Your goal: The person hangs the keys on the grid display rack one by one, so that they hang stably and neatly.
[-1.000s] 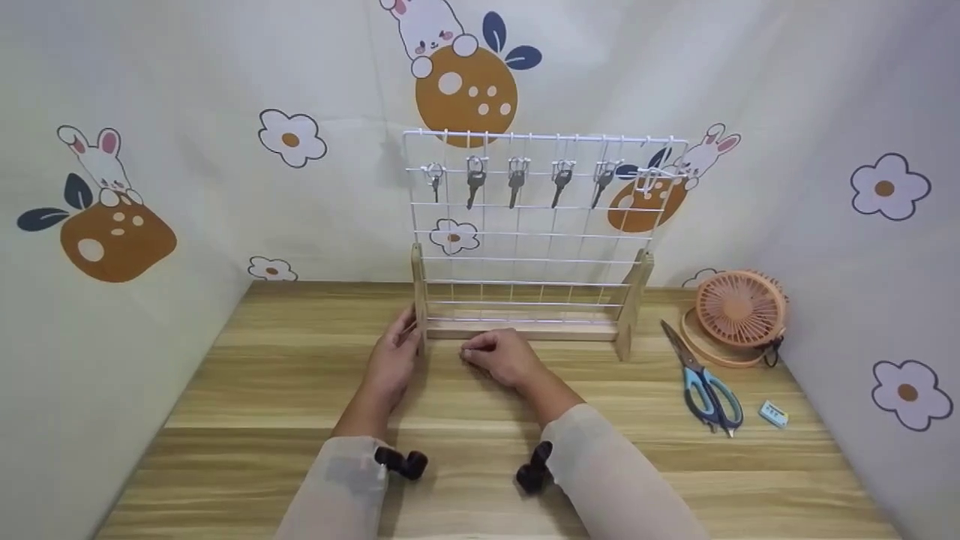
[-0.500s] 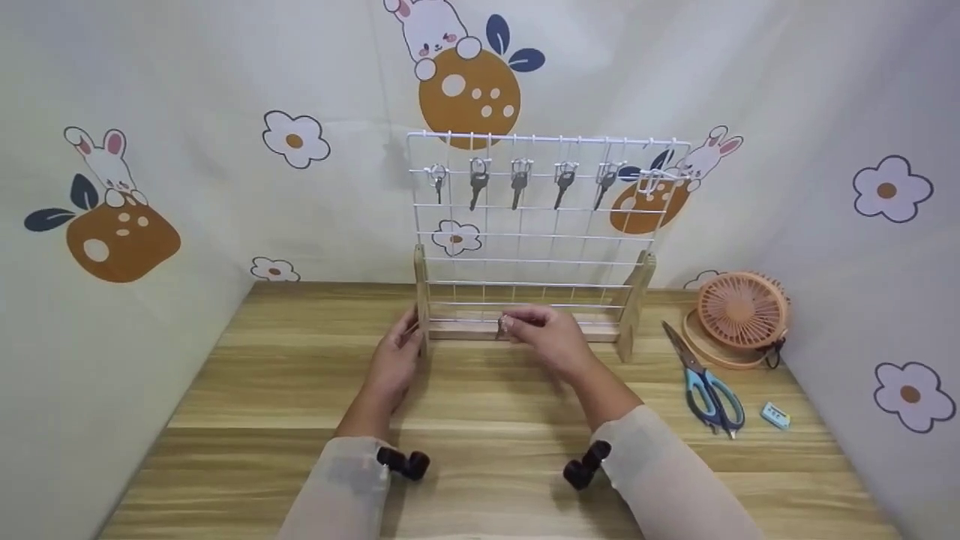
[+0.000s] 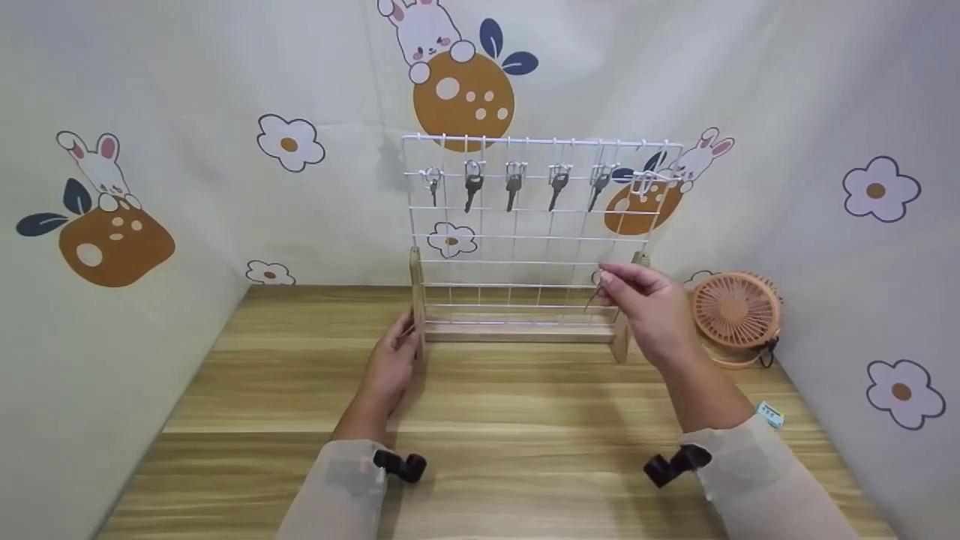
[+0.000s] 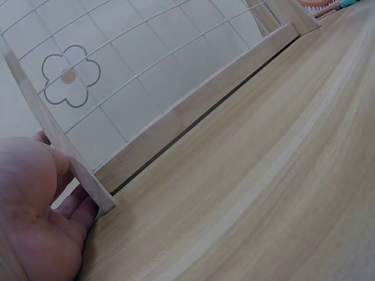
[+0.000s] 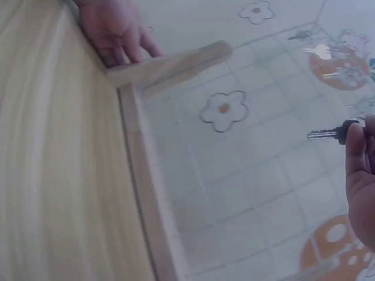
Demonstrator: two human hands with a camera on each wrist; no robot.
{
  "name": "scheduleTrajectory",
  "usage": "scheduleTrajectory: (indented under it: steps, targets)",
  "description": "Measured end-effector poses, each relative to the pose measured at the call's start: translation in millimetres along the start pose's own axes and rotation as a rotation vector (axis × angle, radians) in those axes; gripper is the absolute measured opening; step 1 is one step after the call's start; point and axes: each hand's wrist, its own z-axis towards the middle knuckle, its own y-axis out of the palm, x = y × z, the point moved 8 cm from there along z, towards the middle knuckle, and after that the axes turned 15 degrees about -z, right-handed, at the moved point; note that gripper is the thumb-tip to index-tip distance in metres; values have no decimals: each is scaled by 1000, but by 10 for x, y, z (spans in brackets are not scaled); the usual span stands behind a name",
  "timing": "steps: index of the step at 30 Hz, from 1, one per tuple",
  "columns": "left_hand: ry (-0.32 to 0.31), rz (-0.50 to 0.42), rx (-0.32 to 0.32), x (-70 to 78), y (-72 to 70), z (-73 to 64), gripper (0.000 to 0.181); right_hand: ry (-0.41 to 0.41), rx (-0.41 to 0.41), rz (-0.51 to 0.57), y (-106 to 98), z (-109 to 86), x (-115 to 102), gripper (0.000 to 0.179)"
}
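A white wire grid rack (image 3: 525,240) stands upright in a wooden base. Several keys, such as one key (image 3: 473,191), hang from hooks along its upper part. A white hook (image 3: 646,180) at the right end bears no key. My left hand (image 3: 391,364) holds the rack's left wooden leg (image 4: 70,152) low down, with some fingers hidden behind it. My right hand (image 3: 652,307) is raised in front of the rack's right leg, pinching a key (image 5: 334,133) between thumb and finger. In the head view this key (image 3: 590,301) looks thin and points down.
An orange fan (image 3: 733,307) stands at the right back of the wooden table (image 3: 510,435). A small light-blue block with printing (image 3: 770,415) lies beside the right sleeve. The right arm hides where the scissors lay. A patterned curtain (image 3: 187,67) surrounds the table.
My right hand has risen from the tabletop near the left leg and moved right, carrying the key. The right forearm now covers the scissors. My left hand stays at the left leg.
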Motion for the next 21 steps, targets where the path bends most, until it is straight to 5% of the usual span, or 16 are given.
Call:
scheduleTrajectory:
  steps: [13, 21]
  targets:
    - [-15, 2, -2, -2, -9, 3, 53, -115, 201, 343, -752, 143, -916, 37]
    - [-53, 9, -5, -23, -5, 2, 54, -88, 160, 366, -748, 303, -950, 44]
